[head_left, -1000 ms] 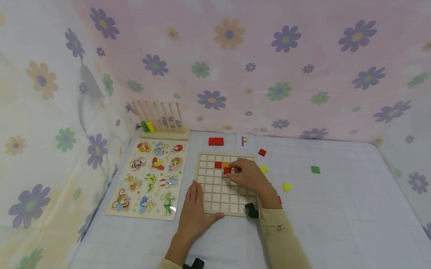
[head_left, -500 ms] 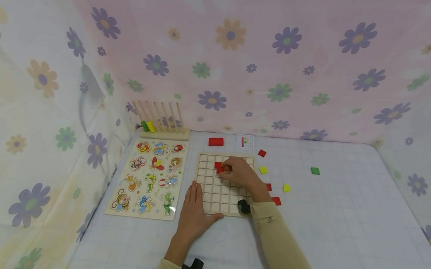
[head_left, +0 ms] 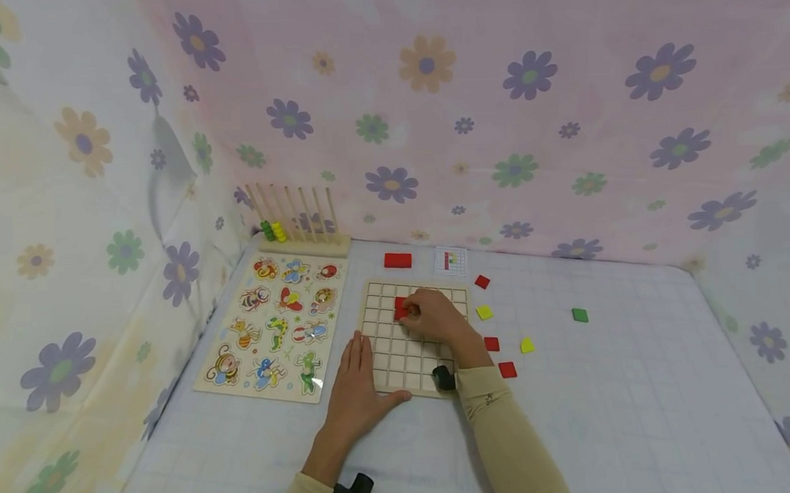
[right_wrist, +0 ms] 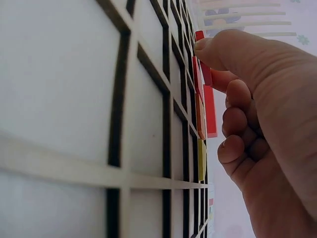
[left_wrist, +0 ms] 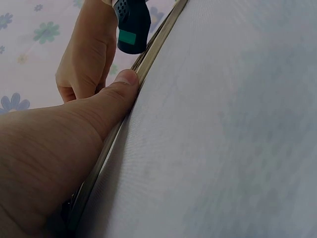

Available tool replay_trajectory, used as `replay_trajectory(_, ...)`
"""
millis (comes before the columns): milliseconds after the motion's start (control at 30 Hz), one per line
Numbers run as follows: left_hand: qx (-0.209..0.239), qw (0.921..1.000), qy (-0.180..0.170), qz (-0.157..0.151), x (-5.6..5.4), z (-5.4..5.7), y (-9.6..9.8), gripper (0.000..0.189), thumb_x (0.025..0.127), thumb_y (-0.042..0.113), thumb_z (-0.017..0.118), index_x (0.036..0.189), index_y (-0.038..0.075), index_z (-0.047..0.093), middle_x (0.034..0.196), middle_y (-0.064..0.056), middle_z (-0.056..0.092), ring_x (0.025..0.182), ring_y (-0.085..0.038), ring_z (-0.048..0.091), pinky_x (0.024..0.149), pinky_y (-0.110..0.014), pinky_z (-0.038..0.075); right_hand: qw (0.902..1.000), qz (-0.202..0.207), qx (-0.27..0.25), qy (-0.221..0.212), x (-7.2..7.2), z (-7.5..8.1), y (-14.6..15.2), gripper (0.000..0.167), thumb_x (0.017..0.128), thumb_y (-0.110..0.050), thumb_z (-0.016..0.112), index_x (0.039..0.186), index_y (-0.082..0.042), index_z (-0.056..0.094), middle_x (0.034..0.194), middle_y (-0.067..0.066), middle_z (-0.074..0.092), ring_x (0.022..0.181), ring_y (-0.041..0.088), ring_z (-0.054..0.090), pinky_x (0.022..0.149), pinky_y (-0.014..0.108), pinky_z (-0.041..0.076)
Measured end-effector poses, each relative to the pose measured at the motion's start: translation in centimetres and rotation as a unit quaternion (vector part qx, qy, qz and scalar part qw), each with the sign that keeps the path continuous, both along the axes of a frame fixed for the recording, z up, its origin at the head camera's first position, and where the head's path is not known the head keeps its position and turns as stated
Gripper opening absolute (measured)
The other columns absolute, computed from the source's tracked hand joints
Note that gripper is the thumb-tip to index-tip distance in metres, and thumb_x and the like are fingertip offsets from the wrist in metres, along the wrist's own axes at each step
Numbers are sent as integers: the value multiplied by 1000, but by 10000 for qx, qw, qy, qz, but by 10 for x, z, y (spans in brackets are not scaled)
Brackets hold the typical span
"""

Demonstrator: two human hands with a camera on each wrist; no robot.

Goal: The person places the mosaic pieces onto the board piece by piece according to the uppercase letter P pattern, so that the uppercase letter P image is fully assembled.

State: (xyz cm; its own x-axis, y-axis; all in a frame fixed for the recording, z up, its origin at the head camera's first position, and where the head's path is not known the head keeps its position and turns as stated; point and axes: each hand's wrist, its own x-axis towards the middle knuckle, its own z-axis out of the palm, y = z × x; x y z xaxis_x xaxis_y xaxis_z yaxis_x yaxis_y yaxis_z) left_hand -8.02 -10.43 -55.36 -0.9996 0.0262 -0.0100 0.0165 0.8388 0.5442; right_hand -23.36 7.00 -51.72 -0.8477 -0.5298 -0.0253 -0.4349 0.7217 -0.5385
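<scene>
My right hand (head_left: 438, 318) pinches a small red square tile (head_left: 399, 315) between thumb and finger, low over the wooden grid board (head_left: 400, 364). In the head view this tile lies just below another red tile (head_left: 400, 302) set in the grid. The right wrist view shows the held tile (right_wrist: 205, 74) tilted under the thumb, beside an orange tile (right_wrist: 200, 116) and a yellow tile (right_wrist: 202, 158) in the board. My left hand (head_left: 353, 392) rests at the board's near left corner, fingers straight along the left side, thumb (left_wrist: 119, 91) against the front edge.
Loose red (head_left: 492, 344), yellow (head_left: 484, 312) and green (head_left: 580, 315) tiles lie right of the board. Behind it are a red block (head_left: 398, 260) and a pattern card (head_left: 451, 261). An insect puzzle (head_left: 267, 355) and a peg rack (head_left: 305, 246) stand left.
My right hand has moved left across the board with the red tile, which now sits directly below the set red tile. The orange tile is now hidden in the head view. My left hand stays put.
</scene>
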Motion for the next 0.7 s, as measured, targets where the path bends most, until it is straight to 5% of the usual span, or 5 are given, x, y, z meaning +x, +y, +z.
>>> replay_trajectory(333, 50, 10000, 7, 6, 0, 3, 0, 127, 75, 70, 78, 162, -1, 18, 172, -17, 9, 159, -37, 13, 126, -51, 28, 9995, 120, 232, 175, -2, -1, -4, 16, 91, -20, 74, 98, -6, 73, 78, 1, 59, 75, 15, 52, 71, 29, 46)
replay_trajectory(700, 68, 9999, -75, 8, 0, 2, 1, 128, 74, 71, 78, 162, 0, 17, 173, -16, 7, 160, -36, 12, 126, -51, 28, 9995, -10, 300, 73, 2, 2, -6, 20, 92, -21, 75, 103, -5, 75, 81, 0, 61, 75, 13, 53, 71, 29, 47)
